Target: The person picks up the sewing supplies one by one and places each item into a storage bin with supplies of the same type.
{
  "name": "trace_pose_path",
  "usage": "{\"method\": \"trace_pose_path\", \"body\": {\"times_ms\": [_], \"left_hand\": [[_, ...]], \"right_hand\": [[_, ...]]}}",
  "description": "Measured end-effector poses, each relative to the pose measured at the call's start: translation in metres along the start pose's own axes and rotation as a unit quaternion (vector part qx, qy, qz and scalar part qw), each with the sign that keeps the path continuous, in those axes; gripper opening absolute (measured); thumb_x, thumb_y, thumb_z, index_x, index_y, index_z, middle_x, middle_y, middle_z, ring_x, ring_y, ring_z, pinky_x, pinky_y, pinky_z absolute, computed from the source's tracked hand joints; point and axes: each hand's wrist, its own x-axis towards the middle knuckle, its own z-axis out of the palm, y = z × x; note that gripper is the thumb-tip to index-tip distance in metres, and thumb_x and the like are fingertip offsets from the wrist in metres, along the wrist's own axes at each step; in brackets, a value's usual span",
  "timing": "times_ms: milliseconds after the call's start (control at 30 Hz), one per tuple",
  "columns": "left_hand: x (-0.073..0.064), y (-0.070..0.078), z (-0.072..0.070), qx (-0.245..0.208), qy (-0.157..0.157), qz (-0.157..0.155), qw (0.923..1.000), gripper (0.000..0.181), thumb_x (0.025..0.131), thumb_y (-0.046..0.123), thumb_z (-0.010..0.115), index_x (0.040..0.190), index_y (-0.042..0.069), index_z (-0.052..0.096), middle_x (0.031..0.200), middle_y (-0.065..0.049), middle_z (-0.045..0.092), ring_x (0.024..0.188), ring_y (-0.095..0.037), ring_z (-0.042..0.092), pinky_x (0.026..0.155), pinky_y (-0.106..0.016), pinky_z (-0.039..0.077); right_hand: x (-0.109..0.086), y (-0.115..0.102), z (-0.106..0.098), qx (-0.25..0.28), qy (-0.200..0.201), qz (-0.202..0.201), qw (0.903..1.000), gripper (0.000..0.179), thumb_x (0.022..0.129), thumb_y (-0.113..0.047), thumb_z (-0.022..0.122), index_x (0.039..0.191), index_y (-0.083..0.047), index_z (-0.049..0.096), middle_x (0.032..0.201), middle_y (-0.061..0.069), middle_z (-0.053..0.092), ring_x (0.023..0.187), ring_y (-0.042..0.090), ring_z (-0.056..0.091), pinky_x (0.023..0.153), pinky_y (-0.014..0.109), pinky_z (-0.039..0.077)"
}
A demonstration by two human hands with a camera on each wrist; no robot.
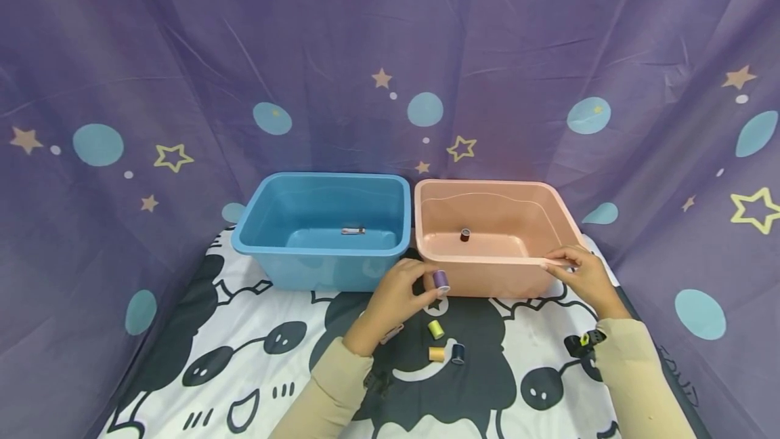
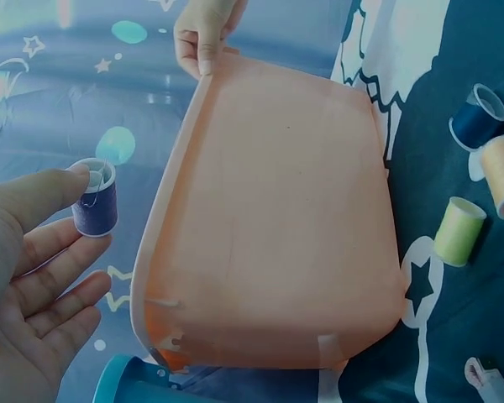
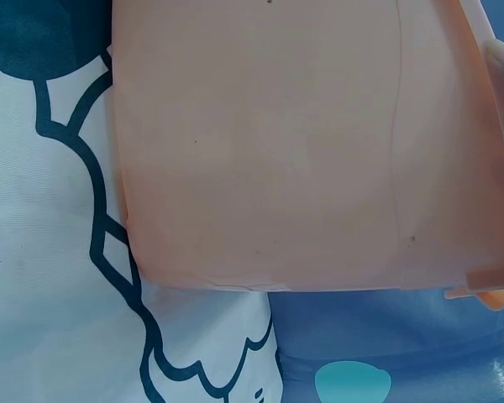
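Note:
My left hand (image 1: 395, 295) pinches a spool of purple thread (image 1: 441, 280) between thumb and fingers, in front of the peach bin (image 1: 487, 280). In the left wrist view the purple spool (image 2: 96, 198) has its white end under the thumb, the other fingers spread loosely below. My right hand (image 1: 586, 280) grips the bin's front rim near its right corner. Inside that bin stands a dark brown spool (image 1: 465, 235). On the cloth lie a yellow-green spool (image 1: 435, 329), a light orange spool (image 1: 436, 354) and a dark blue spool (image 1: 458, 353).
To the left of the peach bin stands a blue bin (image 1: 321, 251) with a small, slim, flat object (image 1: 353, 230) on its floor. Another small pale object (image 2: 490, 383) lies on the patterned cloth (image 1: 329, 358), partly behind my left wrist. A purple curtain (image 1: 341, 39) hangs behind the bins.

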Motion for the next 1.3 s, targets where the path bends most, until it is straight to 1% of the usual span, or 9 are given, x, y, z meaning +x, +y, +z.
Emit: {"method": "trace_pose_path", "body": {"times_ms": [100,467,600,800,1033,1200,1300], "left_hand": [[0.001,0.001,-0.001,-0.003,0.003,0.008,1.0,0.04,0.081,0.027,0.075,0.117,0.012,0.065,0.11,-0.001,0.065,0.102,-0.015,0.056,0.086,-0.033,0.049],[0.003,0.005,-0.007,-0.011,0.006,0.009,0.9999,0.037,0.081,0.026,0.075,0.114,0.01,0.066,0.113,-0.002,0.065,0.105,-0.017,0.055,0.089,-0.033,0.048],[0.005,0.006,-0.01,-0.015,0.001,0.009,0.9998,0.037,0.082,0.025,0.074,0.114,0.009,0.066,0.113,-0.003,0.064,0.105,-0.017,0.055,0.088,-0.033,0.049],[0.008,0.007,-0.014,-0.016,-0.006,0.001,0.9998,0.035,0.082,0.024,0.073,0.114,0.009,0.066,0.112,-0.003,0.064,0.104,-0.017,0.056,0.086,-0.033,0.049],[0.011,0.005,-0.014,-0.028,-0.005,-0.003,0.9996,0.036,0.082,0.023,0.073,0.114,0.009,0.065,0.113,-0.003,0.064,0.104,-0.016,0.056,0.088,-0.033,0.049],[0.012,0.003,-0.013,-0.024,0.001,0.003,0.9997,0.034,0.082,0.023,0.073,0.113,0.01,0.065,0.112,-0.003,0.065,0.103,-0.017,0.056,0.088,-0.034,0.049],[0.014,0.002,-0.015,-0.022,0.003,0.005,0.9997,0.034,0.083,0.023,0.072,0.113,0.009,0.066,0.112,-0.003,0.065,0.103,-0.017,0.057,0.087,-0.033,0.05]], "right_hand": [[0.0,0.0,0.0,0.001,0.001,-0.002,1.0,0.012,0.081,-0.014,0.074,0.089,-0.007,0.071,0.088,0.003,0.063,0.08,0.0,0.05,0.064,0.017,0.041],[0.001,0.002,0.001,-0.001,0.007,-0.011,0.9999,0.011,0.08,-0.012,0.075,0.088,-0.007,0.071,0.087,0.001,0.063,0.078,0.0,0.05,0.064,0.016,0.041],[0.001,0.001,0.0,0.0,0.007,-0.014,0.9999,0.011,0.08,-0.012,0.075,0.088,-0.007,0.071,0.087,0.002,0.063,0.078,0.0,0.05,0.063,0.016,0.041],[0.002,0.001,0.0,0.0,0.008,-0.016,0.9998,0.011,0.08,-0.011,0.075,0.088,-0.007,0.071,0.086,0.001,0.063,0.078,0.0,0.05,0.063,0.016,0.041],[0.002,0.001,0.0,-0.002,0.009,-0.018,0.9998,0.011,0.08,-0.011,0.075,0.088,-0.007,0.071,0.086,0.0,0.063,0.078,0.0,0.05,0.063,0.016,0.041],[0.001,0.002,0.001,-0.01,0.009,-0.015,0.9998,0.011,0.08,-0.012,0.075,0.088,-0.007,0.071,0.086,0.002,0.064,0.078,0.0,0.05,0.063,0.017,0.041],[0.001,0.0,0.0,-0.013,0.008,-0.011,0.9998,0.012,0.08,-0.013,0.076,0.088,-0.007,0.071,0.087,0.004,0.064,0.079,-0.001,0.05,0.064,0.017,0.041]]}}
